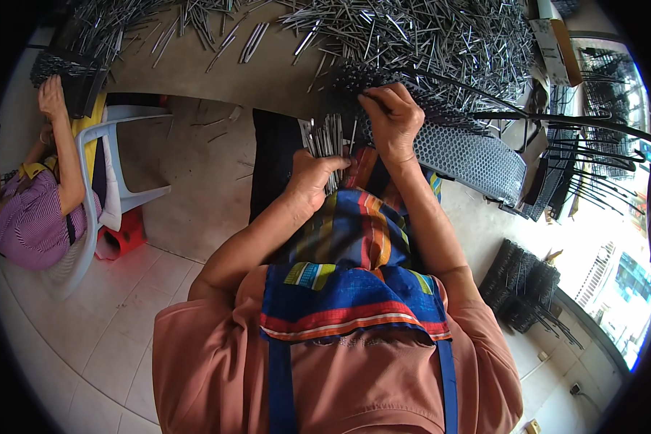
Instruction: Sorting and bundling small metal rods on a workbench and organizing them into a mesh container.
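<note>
My left hand point(315, 175) is wrapped round a bundle of thin metal strips point(328, 137), which stand up out of the fist above my lap. Just to the right and a little farther off, my right hand point(395, 119) is closed in a pinch, its fingertips at a dark, bristly part of a rack. Whatever lies between those fingertips is too small to make out. From under my right wrist a grey perforated panel point(477, 160) of this rack reaches to the right. A striped, colourful apron point(372, 224) covers my lap beneath both hands.
A large heap of loose metal strips point(427, 43) covers the tabletop point(195, 76). At the left, another person point(36, 210) sits on a pale plastic chair point(90, 181) by a red container point(123, 235). Black wire racks point(593, 152) hang at the right; dark bundles point(517, 286) stand below.
</note>
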{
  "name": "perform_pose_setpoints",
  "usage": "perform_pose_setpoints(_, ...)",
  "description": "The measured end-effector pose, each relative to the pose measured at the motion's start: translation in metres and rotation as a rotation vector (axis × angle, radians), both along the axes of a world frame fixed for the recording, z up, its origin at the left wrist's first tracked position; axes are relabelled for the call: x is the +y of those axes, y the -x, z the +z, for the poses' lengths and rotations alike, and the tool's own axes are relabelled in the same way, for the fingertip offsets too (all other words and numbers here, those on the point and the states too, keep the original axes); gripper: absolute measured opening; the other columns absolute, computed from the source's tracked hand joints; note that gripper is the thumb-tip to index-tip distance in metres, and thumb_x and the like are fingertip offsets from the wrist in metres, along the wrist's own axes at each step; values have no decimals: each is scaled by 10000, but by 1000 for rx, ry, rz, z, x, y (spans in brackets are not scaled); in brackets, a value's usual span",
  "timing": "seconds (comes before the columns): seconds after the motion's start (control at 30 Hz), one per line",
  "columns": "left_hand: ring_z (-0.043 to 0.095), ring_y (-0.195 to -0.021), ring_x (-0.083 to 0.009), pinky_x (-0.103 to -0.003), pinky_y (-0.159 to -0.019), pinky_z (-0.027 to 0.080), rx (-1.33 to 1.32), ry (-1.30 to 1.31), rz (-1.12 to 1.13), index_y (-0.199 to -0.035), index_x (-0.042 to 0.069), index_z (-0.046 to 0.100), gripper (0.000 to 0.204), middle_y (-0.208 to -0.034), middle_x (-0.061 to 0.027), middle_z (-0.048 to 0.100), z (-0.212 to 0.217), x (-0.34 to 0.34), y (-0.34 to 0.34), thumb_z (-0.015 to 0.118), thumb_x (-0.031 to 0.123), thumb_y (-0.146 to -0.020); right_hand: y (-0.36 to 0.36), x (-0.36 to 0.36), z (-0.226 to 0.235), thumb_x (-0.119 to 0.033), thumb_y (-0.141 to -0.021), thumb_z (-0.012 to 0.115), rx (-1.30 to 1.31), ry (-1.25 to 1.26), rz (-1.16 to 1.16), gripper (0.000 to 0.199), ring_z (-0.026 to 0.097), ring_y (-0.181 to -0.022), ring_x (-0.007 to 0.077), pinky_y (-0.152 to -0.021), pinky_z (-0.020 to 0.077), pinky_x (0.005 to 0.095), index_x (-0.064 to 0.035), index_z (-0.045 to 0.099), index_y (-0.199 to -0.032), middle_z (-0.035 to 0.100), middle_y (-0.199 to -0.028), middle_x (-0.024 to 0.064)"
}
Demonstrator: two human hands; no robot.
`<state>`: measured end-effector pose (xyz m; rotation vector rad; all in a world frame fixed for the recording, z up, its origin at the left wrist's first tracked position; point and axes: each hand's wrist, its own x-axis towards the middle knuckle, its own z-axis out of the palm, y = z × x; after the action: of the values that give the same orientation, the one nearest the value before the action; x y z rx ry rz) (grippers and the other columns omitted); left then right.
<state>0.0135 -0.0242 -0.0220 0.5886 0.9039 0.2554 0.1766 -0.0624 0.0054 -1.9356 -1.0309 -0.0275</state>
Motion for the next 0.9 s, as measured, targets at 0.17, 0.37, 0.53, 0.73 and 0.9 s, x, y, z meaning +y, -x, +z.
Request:
perform_pose_setpoints(0.17,701,-684,-248,-348,-642,577,-36,45,-7,-953,-57,653,194,-817,-155,706,-5,1,-1,649,-74,-760,-1,5,2,-2,-742,749,36,-36,12,119,586,-582,128,-545,447,259,-15,722,-858,630,-721,75)
perform_pose_setpoints(0.37,706,-739,-240,-342,-698,568,-18,104,-4,-919,-64,670,227,-838,-155,713,3,3,-3,629,-125,-705,-5,2,16,-63,-775,736,28,149,36,99,601,-560,143,-545,459,294,-12,722,-858,616,-646,104)
perform_pose_setpoints(0.53,685,-695,-213,-338,-682,568,-272,162,-117,-948,-19,682,250,-841,-114,706,22,8,-3,656,-85,-708,-7,-30,12,-71,-795,725,603,435,221,93,575,-496,122,-485,429,272,16,705,-820,613,-572,49)
perform_pose_setpoints(0.73,676,-668,-195,-326,-634,559,-220,127,-102,-938,-5,687,218,-810,-91,701,24,-1,-6,688,-49,-724,-8,-44,6,-48,-840,670,1255,288,255,58,508,-444,69,-424,344,213,0,663,-808,594,-581,21)
perform_pose_setpoints(0.9,680,-685,-196,-333,-607,568,-192,16,-215,-970,10,680,245,-823,-79,695,27,2,-4,703,-47,-732,-4,-49,9,-44,-840,673,1255,232,256,47,494,-444,63,-427,345,205,2,670,-847,608,-603,20)
